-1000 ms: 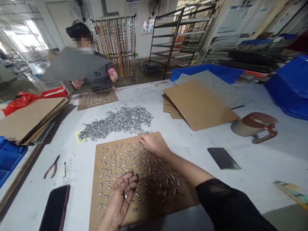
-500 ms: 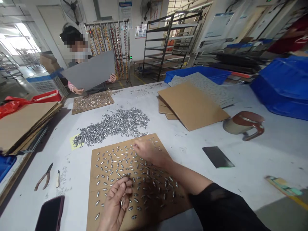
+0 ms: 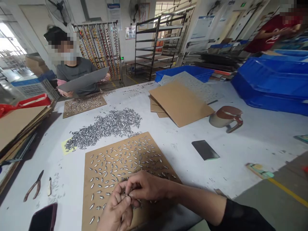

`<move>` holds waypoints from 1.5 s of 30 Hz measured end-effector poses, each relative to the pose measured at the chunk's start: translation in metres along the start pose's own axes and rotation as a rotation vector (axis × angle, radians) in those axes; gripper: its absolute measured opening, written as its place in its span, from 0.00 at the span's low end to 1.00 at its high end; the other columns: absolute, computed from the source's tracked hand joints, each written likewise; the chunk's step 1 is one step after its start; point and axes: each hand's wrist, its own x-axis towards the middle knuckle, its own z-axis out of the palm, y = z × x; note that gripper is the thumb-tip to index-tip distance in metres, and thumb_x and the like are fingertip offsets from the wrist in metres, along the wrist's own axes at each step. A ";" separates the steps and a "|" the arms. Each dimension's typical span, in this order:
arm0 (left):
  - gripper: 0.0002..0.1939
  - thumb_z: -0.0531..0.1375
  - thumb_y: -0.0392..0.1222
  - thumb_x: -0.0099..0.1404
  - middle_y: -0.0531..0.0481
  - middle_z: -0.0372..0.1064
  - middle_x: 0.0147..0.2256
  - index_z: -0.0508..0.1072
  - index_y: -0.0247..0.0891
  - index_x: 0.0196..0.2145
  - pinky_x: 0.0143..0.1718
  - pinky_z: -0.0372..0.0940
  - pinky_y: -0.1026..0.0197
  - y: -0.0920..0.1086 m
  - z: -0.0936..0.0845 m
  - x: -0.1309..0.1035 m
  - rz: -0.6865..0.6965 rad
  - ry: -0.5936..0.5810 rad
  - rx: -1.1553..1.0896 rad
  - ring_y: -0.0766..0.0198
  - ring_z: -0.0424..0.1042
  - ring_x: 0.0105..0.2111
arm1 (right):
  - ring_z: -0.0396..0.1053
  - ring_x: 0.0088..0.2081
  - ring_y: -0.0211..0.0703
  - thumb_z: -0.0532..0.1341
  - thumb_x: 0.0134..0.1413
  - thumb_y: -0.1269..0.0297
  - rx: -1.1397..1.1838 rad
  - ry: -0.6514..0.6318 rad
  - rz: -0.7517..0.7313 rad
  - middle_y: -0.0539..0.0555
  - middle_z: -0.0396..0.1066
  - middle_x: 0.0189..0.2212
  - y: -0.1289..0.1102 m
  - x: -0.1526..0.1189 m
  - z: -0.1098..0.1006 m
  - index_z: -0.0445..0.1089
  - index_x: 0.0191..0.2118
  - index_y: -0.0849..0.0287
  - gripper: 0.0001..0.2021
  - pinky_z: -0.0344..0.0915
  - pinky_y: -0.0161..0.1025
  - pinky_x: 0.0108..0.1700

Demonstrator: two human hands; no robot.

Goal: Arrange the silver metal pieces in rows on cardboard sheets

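My left hand [image 3: 119, 207] is closed in a pinch over the lower part of a brown board [image 3: 87, 179], with a small metal piece at its fingertips. Touching it from the right, my right hand [image 3: 146, 186] has thumb and forefinger pressed together at the same spot; whatever it grips is too small to name. Small silver spindle-shaped pieces lie spread in loose rows on the board. Beyond the board's upper left edge is a large heap of the same silver pieces [image 3: 108, 125], partly over a yellow paper [image 3: 64, 148].
Pliers [image 3: 36, 187], a small knife [image 3: 49, 187] and a phone [image 3: 43, 218] lie left. A dark sheet [image 3: 205, 150], a mug [image 3: 226, 117] and stacked boards [image 3: 180, 102] are right. Across the table, a person holds a grey board [image 3: 84, 80].
My right hand has come back from the board's upper part to meet my left hand. The person opposite has lowered and tilted the grey board. The view has shifted right.
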 end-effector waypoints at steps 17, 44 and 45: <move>0.23 0.70 0.57 0.59 0.53 0.73 0.22 0.64 0.39 0.34 0.13 0.39 0.72 -0.010 -0.010 0.010 0.137 0.098 0.076 0.73 0.64 0.12 | 0.68 0.25 0.36 0.63 0.52 0.65 0.041 0.058 0.166 0.48 0.75 0.23 0.002 0.009 0.003 0.75 0.29 0.60 0.05 0.59 0.31 0.29; 0.27 0.79 0.52 0.42 0.54 0.72 0.26 0.76 0.35 0.35 0.16 0.47 0.76 0.002 -0.022 0.014 -0.003 0.356 -0.181 0.79 0.59 0.19 | 0.70 0.36 0.41 0.58 0.58 0.72 -0.597 0.260 0.227 0.54 0.77 0.34 0.030 0.104 -0.069 0.76 0.37 0.60 0.08 0.60 0.34 0.38; 0.27 0.79 0.50 0.42 0.54 0.72 0.27 0.76 0.35 0.36 0.17 0.49 0.76 0.005 -0.021 0.013 0.017 0.365 -0.198 0.79 0.60 0.20 | 0.70 0.34 0.39 0.58 0.59 0.70 -0.507 0.195 0.152 0.53 0.77 0.33 0.022 0.094 -0.059 0.76 0.36 0.60 0.08 0.60 0.34 0.37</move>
